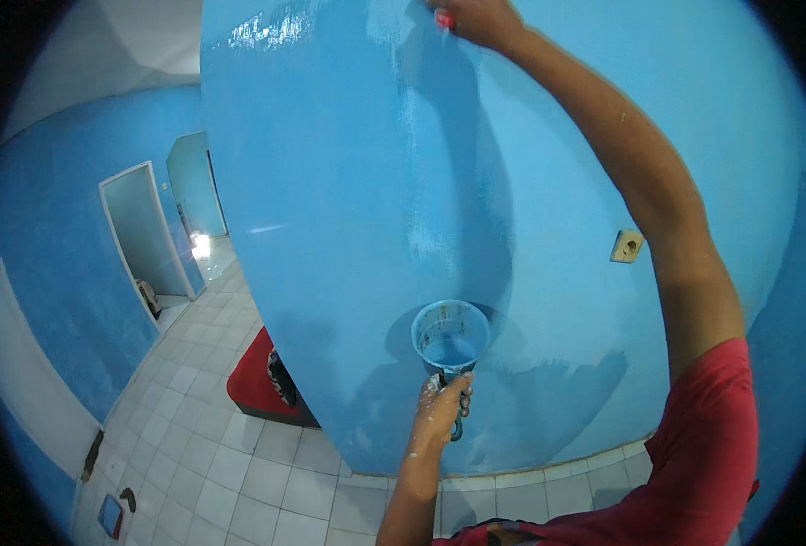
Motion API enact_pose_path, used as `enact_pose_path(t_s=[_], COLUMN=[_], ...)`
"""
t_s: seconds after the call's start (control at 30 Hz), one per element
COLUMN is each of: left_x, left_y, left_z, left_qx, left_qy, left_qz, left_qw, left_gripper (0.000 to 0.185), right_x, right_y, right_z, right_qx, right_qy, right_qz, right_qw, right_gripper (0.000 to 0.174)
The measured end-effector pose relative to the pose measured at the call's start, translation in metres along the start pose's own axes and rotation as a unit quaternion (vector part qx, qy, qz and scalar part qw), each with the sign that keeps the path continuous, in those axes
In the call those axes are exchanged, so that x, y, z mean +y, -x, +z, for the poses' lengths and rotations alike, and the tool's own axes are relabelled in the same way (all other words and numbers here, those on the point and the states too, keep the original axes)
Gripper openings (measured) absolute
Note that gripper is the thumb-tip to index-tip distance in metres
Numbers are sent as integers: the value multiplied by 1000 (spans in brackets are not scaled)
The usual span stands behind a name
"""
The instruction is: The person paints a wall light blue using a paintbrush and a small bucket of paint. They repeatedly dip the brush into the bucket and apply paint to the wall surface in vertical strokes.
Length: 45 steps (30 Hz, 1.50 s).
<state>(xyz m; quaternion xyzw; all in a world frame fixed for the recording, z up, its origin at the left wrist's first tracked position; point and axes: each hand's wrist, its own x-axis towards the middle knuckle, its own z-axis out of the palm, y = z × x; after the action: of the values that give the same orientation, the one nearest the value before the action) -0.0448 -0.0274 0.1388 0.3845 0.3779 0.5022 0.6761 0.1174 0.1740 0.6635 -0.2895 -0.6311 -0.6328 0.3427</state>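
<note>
My left hand (437, 409), spotted with paint, grips the handle of a plastic dipper (467, 329). Its mouth faces me, and blue paint coats the inside. At the top edge of the view, my right hand (485, 24) holds a red-handled tool (444, 20), likely a paintbrush; its working end is mostly cut off or in shadow. The tool is up against a blue wall (334, 205). Deeper, glossy wet-looking blue covers the wall's left side, while lighter blue shows to the right. My right arm casts a long shadow down the middle.
A wall socket (627, 246) sits beside my right arm. Red padded furniture (252, 382) shows past the wall's left edge, on the white tiled floor (239, 471). A doorway (136, 225) opens at far left. A flat rectangular object (110, 516) lies at lower left.
</note>
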Motion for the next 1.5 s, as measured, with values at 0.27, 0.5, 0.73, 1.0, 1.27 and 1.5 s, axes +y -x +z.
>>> enact_pose_path(t_s=[0.27, 0.5, 0.73, 1.0, 1.27, 1.5], left_x=[1, 14, 22, 20, 25, 25], left_y=[0, 4, 17, 17, 21, 20], left_z=[-10, 6, -7, -5, 9, 0], left_qx=[-4, -40, 5, -3, -26, -16], left_qy=[3, -41, -47, -48, -60, -56], left_qz=[-1, 2, -2, 23, -13, -35], left_qw=[1000, 998, 999, 999, 998, 998], left_gripper=[13, 17, 20, 21, 20, 21], right_x=[-91, 20, -96, -125, 25, -30], right_y=[71, -90, -12, 20, -143, -141], right_z=[-75, -93, 2, -47, 37, 43], right_qx=[-138, -49, -27, -231, -73, 37], right_qy=[-126, -95, 39, -246, -132, -84], right_qz=[-35, 24, -47, -20, 73, 22], right_qw=[982, 994, 998, 941, 986, 996], right_gripper=[24, 21, 35, 30, 34, 21])
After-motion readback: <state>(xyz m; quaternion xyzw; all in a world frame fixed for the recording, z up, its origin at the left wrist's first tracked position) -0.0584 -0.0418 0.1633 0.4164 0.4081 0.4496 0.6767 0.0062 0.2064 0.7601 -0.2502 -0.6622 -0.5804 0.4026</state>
